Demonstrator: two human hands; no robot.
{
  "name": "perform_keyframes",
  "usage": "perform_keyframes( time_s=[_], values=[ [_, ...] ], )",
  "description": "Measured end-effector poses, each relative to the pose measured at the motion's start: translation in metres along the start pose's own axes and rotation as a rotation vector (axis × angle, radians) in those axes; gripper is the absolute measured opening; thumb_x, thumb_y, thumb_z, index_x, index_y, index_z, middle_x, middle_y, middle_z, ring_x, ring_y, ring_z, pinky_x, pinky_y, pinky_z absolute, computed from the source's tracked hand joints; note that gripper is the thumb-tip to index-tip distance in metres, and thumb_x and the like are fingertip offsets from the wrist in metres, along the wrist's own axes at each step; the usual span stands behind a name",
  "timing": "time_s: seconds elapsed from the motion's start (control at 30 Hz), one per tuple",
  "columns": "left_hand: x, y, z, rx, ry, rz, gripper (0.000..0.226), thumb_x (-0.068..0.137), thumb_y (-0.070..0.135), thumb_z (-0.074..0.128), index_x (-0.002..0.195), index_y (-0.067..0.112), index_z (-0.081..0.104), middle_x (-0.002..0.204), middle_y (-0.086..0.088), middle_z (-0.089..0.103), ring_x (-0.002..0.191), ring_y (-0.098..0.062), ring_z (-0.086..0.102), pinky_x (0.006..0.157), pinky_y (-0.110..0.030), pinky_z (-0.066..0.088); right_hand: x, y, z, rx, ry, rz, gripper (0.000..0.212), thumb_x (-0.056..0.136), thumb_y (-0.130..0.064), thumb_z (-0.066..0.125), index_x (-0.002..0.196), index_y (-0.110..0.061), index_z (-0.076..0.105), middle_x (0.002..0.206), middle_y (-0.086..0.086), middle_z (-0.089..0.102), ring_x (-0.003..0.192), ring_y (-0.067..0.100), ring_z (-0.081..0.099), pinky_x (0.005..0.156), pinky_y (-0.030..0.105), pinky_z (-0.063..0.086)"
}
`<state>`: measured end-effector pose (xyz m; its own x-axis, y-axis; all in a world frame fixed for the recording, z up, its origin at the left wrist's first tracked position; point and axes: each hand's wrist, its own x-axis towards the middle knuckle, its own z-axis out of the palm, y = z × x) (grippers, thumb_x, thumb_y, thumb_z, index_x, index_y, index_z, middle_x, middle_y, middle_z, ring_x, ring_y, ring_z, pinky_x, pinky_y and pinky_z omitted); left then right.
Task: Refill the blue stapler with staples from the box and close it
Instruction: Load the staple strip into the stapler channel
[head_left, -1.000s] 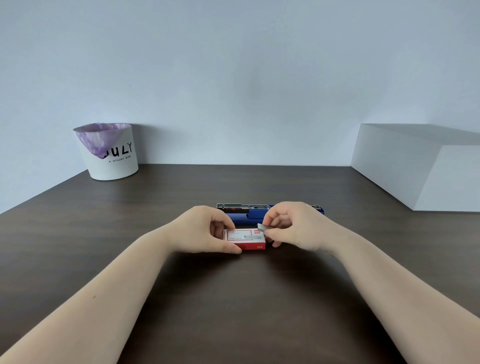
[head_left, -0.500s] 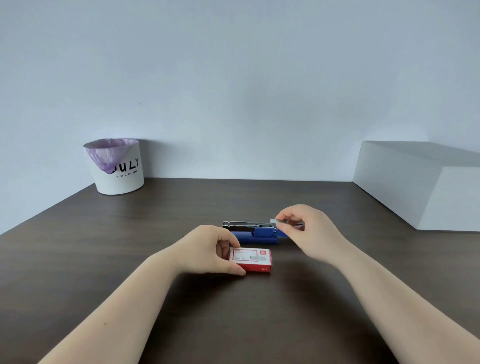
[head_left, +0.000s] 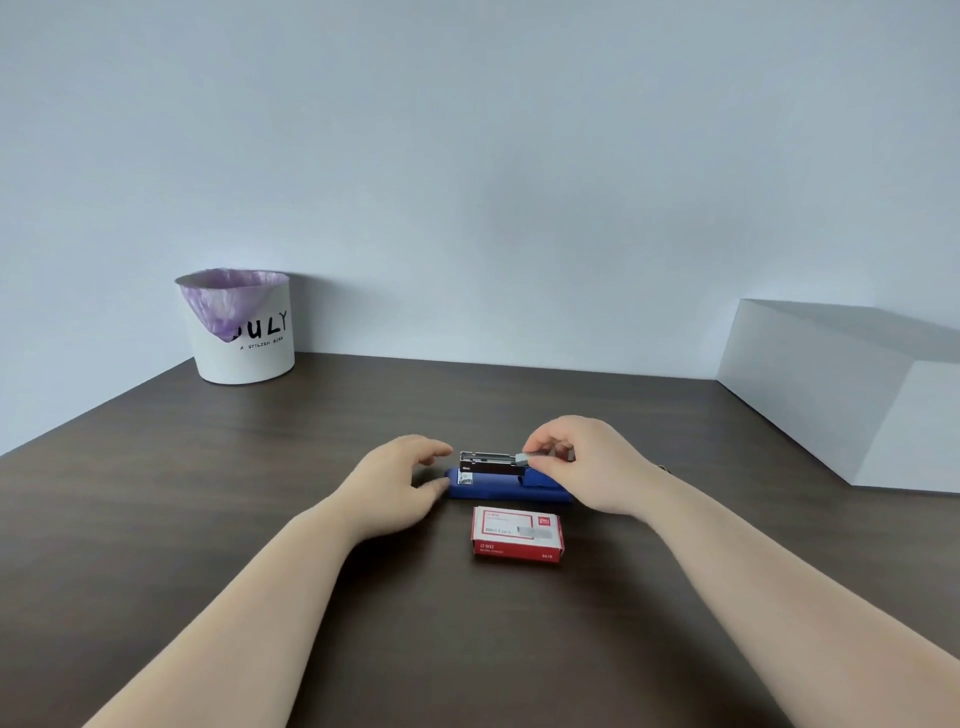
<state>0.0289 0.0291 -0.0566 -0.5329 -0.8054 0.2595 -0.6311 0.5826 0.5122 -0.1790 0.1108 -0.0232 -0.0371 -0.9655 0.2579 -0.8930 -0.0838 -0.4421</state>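
On the dark wood-grain surface (head_left: 260, 519), a white round bin with a purple liner (head_left: 240, 327) stands far left. The left hand (head_left: 397, 483) rests open, fingertips at the left end of the opened blue stapler (head_left: 506, 483). Nearer lies the red-and-white staple box (head_left: 517, 533). The right hand (head_left: 587, 467) pinches a silver strip of staples (head_left: 524, 458) at the stapler's metal channel.

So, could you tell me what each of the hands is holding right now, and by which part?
The right hand pinches a staple strip by its right end, over the blue stapler. The left hand holds nothing; it is open beside the stapler's left end.
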Motion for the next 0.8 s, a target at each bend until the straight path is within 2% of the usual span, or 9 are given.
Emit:
perform_keyframes(
  time_s=[0.07,0.2,0.33,0.4,0.57,0.7,0.8],
  values=[
    [0.001,0.001,0.002,-0.020,-0.034,-0.002,0.044,0.083,0.029,0.065,0.125,0.020,0.056,0.129,0.005,0.059,0.119,-0.012,0.053,0.099,-0.021,0.038,0.002,0.000,0.002,-0.003,-0.004,-0.005,0.018,0.092,-0.021,0.056,0.106,-0.018,0.067,0.090,-0.012,0.056,0.075,0.003,0.050,0.066,0.010,0.036],
    [0.001,0.005,0.002,0.009,-0.056,0.037,0.043,0.082,0.031,0.065,0.124,0.023,0.058,0.126,0.006,0.062,0.117,-0.011,0.054,0.093,-0.016,0.035,0.005,0.001,0.004,-0.030,-0.005,-0.021,0.018,0.091,-0.023,0.057,0.104,-0.018,0.068,0.085,-0.013,0.054,0.071,-0.001,0.048,0.064,0.008,0.034],
    [0.001,0.005,0.002,0.004,-0.049,0.037,0.039,0.083,0.030,0.064,0.122,0.024,0.059,0.124,0.006,0.064,0.115,-0.010,0.055,0.090,-0.016,0.034,0.006,0.001,0.004,0.013,-0.005,0.001,0.018,0.091,-0.021,0.057,0.104,-0.017,0.069,0.095,-0.009,0.061,0.089,0.009,0.056,0.078,0.018,0.040],
    [0.001,0.005,0.002,0.006,-0.050,0.036,0.040,0.083,0.030,0.064,0.122,0.024,0.059,0.124,0.006,0.064,0.115,-0.010,0.055,0.090,-0.016,0.035,0.007,0.000,0.005,0.022,-0.007,0.004,0.018,0.091,-0.021,0.057,0.104,-0.017,0.069,0.096,-0.008,0.062,0.094,0.012,0.058,0.080,0.020,0.041],
    [0.001,0.004,0.000,0.016,-0.049,0.037,0.040,0.084,0.030,0.064,0.123,0.024,0.059,0.124,0.006,0.064,0.113,-0.010,0.055,0.087,-0.015,0.034,0.010,0.002,0.006,-0.019,0.002,-0.021,0.017,0.091,-0.023,0.057,0.103,-0.018,0.069,0.093,-0.009,0.059,0.082,0.008,0.053,0.066,0.007,0.036],
    [0.000,0.005,0.000,0.007,-0.054,0.039,0.038,0.084,0.029,0.063,0.122,0.025,0.060,0.122,0.007,0.065,0.110,-0.008,0.055,0.085,-0.015,0.034,0.012,0.001,0.006,-0.059,-0.010,-0.041,0.016,0.090,-0.024,0.058,0.100,-0.019,0.069,0.088,-0.011,0.055,0.072,0.003,0.049,0.064,0.008,0.035],
    [0.001,0.006,0.000,0.009,-0.057,0.034,0.038,0.085,0.029,0.063,0.122,0.025,0.060,0.122,0.008,0.065,0.111,-0.008,0.055,0.086,-0.015,0.034,0.014,-0.001,0.006,-0.075,-0.009,-0.050,0.014,0.089,-0.024,0.058,0.096,-0.020,0.070,0.082,-0.015,0.052,0.070,0.004,0.050,0.063,0.014,0.038]
  ],
)
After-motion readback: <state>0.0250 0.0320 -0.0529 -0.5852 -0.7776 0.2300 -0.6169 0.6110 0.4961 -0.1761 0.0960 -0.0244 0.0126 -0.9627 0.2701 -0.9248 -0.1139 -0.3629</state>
